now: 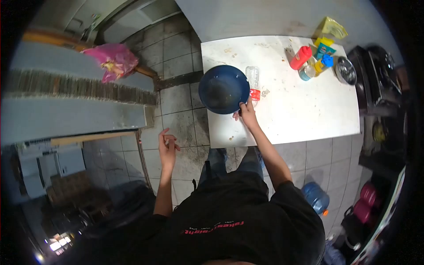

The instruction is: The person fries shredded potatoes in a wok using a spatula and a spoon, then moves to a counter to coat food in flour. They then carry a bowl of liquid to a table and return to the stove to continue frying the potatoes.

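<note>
A dark blue round bowl [221, 95] is held by its near right rim in my right hand [248, 115], with the thumb on the rim and the other fingers partly hidden under it. The bowl is above the left part of the white table; I cannot tell whether its base touches the surface. Just right of it lies a clear plastic bottle [252, 76] with a red label, close to my right hand. My left hand [168, 146] hangs in the air left of the table, fingers loosely apart and holding nothing.
On the white table [304, 110], a red squeeze bottle [301, 58], a blue-capped yellow bottle [323, 64] and a metal bowl [346, 70] stand at the back right. A pink plastic bag [115, 62] lies on the left ledge. A blue water jug [315, 197] sits on the floor.
</note>
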Motion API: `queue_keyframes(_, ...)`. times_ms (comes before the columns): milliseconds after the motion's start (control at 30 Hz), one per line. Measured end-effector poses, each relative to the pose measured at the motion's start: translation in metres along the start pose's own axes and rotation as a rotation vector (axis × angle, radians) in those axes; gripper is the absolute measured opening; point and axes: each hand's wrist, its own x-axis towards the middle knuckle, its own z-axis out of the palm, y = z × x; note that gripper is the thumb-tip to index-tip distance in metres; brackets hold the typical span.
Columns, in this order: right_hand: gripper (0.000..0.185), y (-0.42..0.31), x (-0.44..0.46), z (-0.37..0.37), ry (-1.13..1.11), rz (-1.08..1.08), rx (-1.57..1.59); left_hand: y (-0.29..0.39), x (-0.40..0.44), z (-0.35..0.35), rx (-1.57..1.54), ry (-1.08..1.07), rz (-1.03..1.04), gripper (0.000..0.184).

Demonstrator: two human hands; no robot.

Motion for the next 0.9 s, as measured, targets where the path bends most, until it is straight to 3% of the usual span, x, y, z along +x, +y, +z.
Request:
queue_keyframes(167, 0.057, 0.046, 0.045, 0.021, 0.118, -0.069, 0.033, -0.005, 0.062, -0.048, 0.096, -0.122, -0.018, 0.038)
queue_keyframes(233, 0.055, 0.067, 0.069, 0.024, 0.271, -0.128, 0.07, -0.026, 0.073, -0.063, 0.18, -0.118, 0.003, 0.038)
queue_keyframes(267, 0.048, 0.053, 0.067, 0.031, 0.246, -0.111, 0.191, -0.038, 0.075, -0.07, 0.187, -0.157, 0.0, 0.039)
queue_keyframes(367, 0.05, 0.059, 0.091, 0.03, 0.292, -0.147, 0.156, -0.066, 0.076, -0.08, 0.173, -0.219, -0.025, 0.039)
queue_keyframes(400, 0.036, 0.057, 0.092, 0.031, 0.31, -0.155, 0.178, -0.068, 0.075, -0.08, 0.168, -0.231, -0.078, 0.04)
queue_keyframes(667, 0.039, 0.07, 0.116, 0.027, 0.377, -0.176, 0.208, -0.088, 0.076, -0.078, 0.137, -0.345, -0.072, 0.039)
queue_keyframes(900, 0.041, 0.078, 0.121, 0.03, 0.38, -0.123, 0.264, -0.097, 0.074, -0.102, 0.069, -0.276, -0.19, 0.044)
